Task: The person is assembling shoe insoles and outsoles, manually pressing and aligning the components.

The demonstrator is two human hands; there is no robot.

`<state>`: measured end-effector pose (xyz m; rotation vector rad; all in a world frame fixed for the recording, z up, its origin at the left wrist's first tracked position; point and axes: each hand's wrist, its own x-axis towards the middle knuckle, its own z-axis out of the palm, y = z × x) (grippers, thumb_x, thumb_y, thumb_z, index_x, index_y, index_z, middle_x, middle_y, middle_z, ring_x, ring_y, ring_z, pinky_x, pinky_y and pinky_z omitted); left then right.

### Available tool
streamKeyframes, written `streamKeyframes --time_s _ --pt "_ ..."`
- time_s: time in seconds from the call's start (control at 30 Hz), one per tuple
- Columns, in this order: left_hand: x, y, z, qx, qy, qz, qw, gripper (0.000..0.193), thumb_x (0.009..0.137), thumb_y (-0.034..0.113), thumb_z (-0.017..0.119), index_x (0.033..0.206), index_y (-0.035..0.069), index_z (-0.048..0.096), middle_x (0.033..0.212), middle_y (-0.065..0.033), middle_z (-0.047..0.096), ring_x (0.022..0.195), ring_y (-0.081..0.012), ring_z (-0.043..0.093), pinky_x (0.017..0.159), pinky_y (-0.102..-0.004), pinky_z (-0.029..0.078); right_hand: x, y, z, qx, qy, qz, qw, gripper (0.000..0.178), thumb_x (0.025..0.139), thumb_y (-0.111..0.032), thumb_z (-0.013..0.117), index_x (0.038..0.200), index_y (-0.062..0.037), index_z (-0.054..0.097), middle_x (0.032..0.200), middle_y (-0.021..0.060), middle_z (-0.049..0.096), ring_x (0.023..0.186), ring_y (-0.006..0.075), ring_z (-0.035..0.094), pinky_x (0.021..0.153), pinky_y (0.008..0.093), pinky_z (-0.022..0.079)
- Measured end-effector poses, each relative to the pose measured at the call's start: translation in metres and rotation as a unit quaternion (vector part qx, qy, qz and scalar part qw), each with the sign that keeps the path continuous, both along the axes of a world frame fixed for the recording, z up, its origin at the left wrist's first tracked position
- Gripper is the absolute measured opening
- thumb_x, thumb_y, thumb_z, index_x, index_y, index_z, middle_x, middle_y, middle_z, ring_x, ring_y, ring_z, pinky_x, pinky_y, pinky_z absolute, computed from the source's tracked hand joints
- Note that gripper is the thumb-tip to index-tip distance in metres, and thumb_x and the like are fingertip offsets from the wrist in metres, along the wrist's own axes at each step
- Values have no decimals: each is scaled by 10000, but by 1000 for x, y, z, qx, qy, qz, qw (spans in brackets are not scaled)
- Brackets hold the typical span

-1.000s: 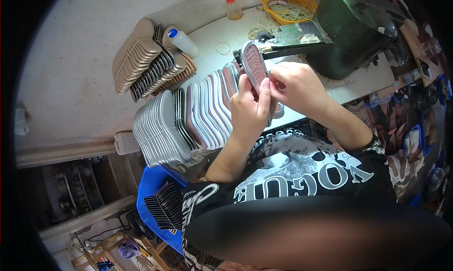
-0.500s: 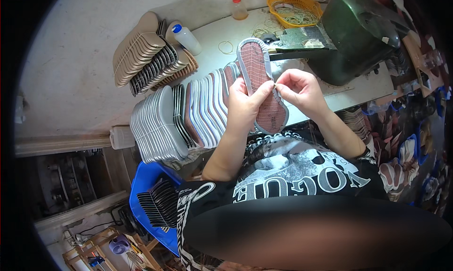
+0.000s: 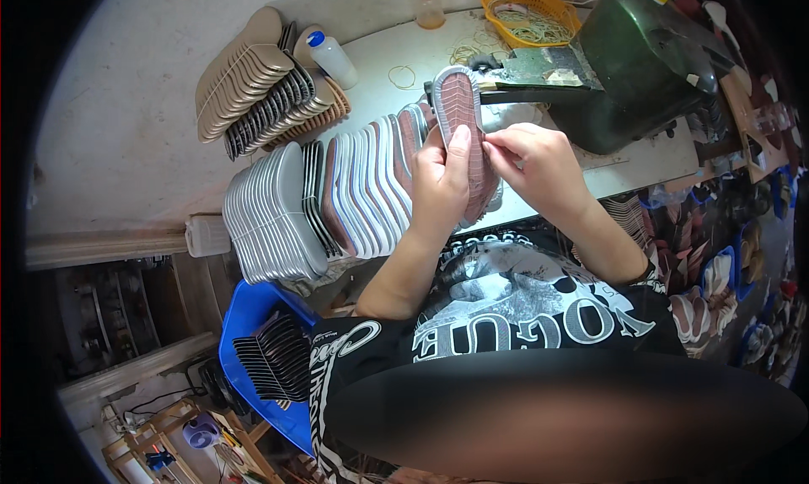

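Observation:
My left hand [image 3: 442, 179] is wrapped around a brown-red insole [image 3: 458, 96] with a grey edge strip, its thumb lying flat along the face. The insole is held upright, tilted partly edge-on, with its lower end close to my shirt. At its right edge, the thumb and fingers of my right hand [image 3: 539, 162] are pinched together on the rim. Whether a loose thread or strip sits between those fingertips is too small to tell. Just left of my left hand stands a long row of similar insoles [image 3: 368, 189], with a bundle of silver-grey ones [image 3: 274, 214] at its left end.
Beige and dark insole bundles [image 3: 244, 79] stand at the back left beside a blue-capped bottle [image 3: 333, 60]. A dark green machine [image 3: 636, 71] occupies the right of the white table. Behind are a yellow basket [image 3: 531, 16] of rubber bands and a red-tipped bottle [image 3: 429, 12]. A blue bin [image 3: 240, 315] sits lower left.
The insole has turned from nearly face-on to more edge-on. My left thumb has shifted up onto its face, and my right fingers still pinch the right edge.

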<state>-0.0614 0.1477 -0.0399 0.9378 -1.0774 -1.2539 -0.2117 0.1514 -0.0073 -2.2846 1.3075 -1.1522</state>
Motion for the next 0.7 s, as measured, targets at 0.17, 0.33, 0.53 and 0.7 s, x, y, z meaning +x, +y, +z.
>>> streamKeyframes --time_s 0.17,0.33,0.53,0.7 --pt "-1 -1 -8 -59 -145 48 986 253 906 196 604 870 -54 596 700 -111 649 632 -126 594 585 -297 472 6 -8 -7 -20 70 -47 996 54 775 -49 670 776 0 648 692 109 628 576 207 612 554 293 490" --pt "-7 4 -10 -44 -30 65 996 250 920 184 596 828 -49 583 701 -65 635 623 -87 556 557 -269 448 1 -16 -36 317 -450 61 833 58 847 -42 633 807 -7 610 681 -28 572 602 25 506 554 176 405" --pt "5 5 -2 13 -52 24 998 270 946 230 573 893 -34 601 733 -51 635 650 -71 531 582 -255 446 2 -13 -24 210 -282 57 934 144 825 -134 705 840 -2 648 743 30 624 654 72 546 593 235 452" --pt "2 -2 -10 -56 -100 36 993 283 928 229 596 855 -43 621 675 -93 645 600 -94 568 537 -289 449 -4 -25 -16 0 -60 74 995 120 801 -120 678 820 -8 640 704 128 600 627 241 590 593 323 473"
